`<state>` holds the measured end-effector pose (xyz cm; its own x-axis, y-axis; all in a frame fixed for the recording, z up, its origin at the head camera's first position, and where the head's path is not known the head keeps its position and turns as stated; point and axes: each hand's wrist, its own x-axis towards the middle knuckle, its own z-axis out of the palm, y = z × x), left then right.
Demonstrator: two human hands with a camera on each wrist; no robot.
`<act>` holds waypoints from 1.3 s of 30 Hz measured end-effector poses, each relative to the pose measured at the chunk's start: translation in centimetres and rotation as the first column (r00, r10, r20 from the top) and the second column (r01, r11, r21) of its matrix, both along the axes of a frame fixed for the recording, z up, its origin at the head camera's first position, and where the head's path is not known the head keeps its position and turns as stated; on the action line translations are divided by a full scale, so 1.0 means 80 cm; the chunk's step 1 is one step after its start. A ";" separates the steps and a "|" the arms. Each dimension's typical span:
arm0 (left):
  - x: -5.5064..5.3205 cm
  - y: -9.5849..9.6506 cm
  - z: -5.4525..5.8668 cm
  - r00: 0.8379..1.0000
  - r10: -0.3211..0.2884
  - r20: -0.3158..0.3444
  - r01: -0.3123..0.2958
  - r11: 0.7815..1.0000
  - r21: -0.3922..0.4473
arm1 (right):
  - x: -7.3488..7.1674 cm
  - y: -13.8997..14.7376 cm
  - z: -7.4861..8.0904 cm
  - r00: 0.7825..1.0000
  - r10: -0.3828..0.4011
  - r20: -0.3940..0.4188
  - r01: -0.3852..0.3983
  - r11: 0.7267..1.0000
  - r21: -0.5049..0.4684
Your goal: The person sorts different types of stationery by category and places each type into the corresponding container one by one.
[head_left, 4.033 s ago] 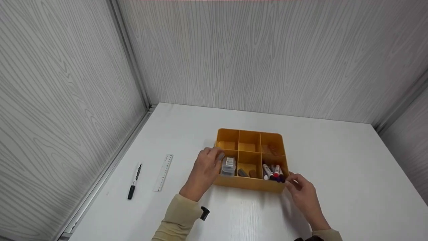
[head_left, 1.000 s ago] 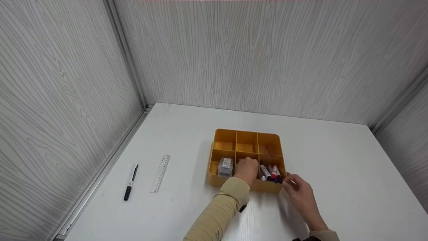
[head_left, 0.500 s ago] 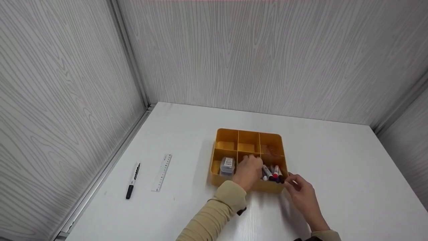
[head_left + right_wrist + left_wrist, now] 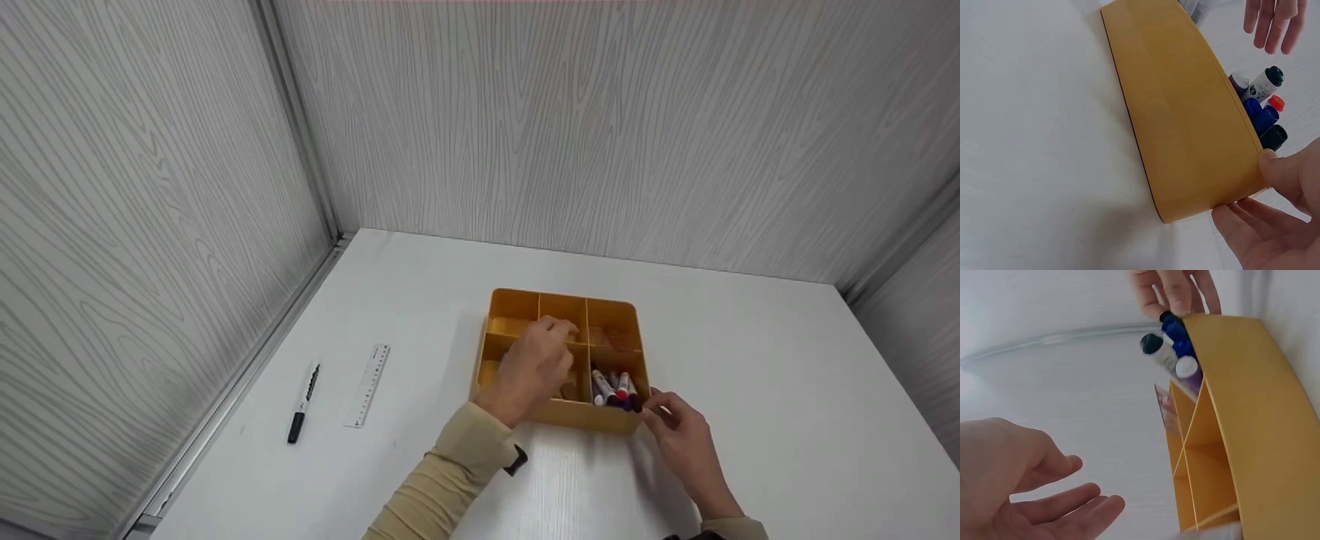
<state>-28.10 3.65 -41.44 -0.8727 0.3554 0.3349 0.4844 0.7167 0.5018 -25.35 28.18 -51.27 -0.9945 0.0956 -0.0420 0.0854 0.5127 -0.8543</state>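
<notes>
A yellow-orange organizer box [image 4: 585, 417] with six compartments stands on the table. My left hand [image 4: 534, 367] hovers above its left and middle part; in the left wrist view the fingers [image 4: 1061, 503] are loosely spread with nothing between them. My right hand [image 4: 681, 435] pinches the front right corner, thumb [image 4: 1283, 171] on the rim and fingers against the outside. Several markers [image 4: 616, 390] stand tilted in the front right compartment. A clear plastic case [image 4: 1202, 12] in the front left is mostly hidden behind my left hand in the head view. A brownish piece [image 4: 570, 391] lies in the front middle compartment.
On the table to the left lie a clear ruler [image 4: 368, 386] and a black-capped marker [image 4: 303, 405]. Something clear and reddish [image 4: 615, 337] sits in the back right compartment. Wood-grain panels [image 4: 555, 127] stand at the back and sides.
Four seconds ago my left hand held a small grey piece by the box's left side. It then reached into the front middle compartment and has now lifted out, leftward. My right hand stays at the corner.
</notes>
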 end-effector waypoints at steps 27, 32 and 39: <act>0.008 -0.135 -0.042 0.909 0.414 -0.058 -0.402 0.903 0.149 | 0.000 -0.002 0.001 1.000 0.003 -0.005 -0.003 1.000 0.026; 0.011 -0.169 -0.058 0.870 0.492 -0.011 -0.485 0.861 0.154 | -0.001 -0.003 0.001 1.000 0.002 0.002 -0.003 1.000 0.023; 0.017 -0.205 -0.085 0.837 0.547 0.001 -0.543 0.831 0.124 | -0.003 -0.003 0.001 1.000 0.005 0.006 -0.005 1.000 0.024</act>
<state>-26.78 -12.73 -48.21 -0.9009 -0.2172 0.3758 0.0503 0.8077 0.5874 -25.63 27.92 -51.18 -0.9947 0.0917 -0.0458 0.0879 0.5338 -0.8410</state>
